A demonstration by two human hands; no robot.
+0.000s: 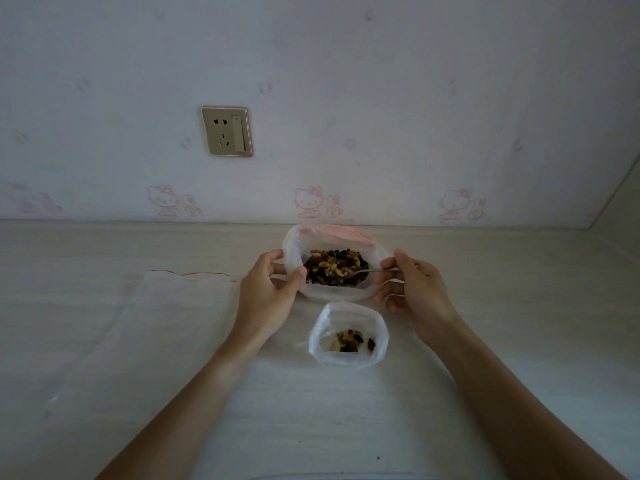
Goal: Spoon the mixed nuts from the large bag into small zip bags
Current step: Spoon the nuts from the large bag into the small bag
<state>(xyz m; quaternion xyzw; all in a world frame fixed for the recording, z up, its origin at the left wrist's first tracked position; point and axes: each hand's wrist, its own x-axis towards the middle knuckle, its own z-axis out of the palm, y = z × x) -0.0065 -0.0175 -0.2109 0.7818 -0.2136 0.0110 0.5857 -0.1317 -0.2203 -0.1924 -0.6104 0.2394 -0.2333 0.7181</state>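
The large clear bag (294, 244) stands open near the wall, full of mixed nuts (334, 266). My left hand (268, 292) grips its left rim between thumb and fingers. In my right hand (412, 289) is a metal spoon (367, 270), pinched by the handle, its bowl dipped into the nuts. Just in front of the large bag stands a small zip bag (348, 336), open at the top, with a few nuts at its bottom.
A stack of flat empty zip bags (145, 317) with a red seal line lies on the pale table (519, 306) to the left. The wall carries a socket (227, 131). A side wall closes in at the far right.
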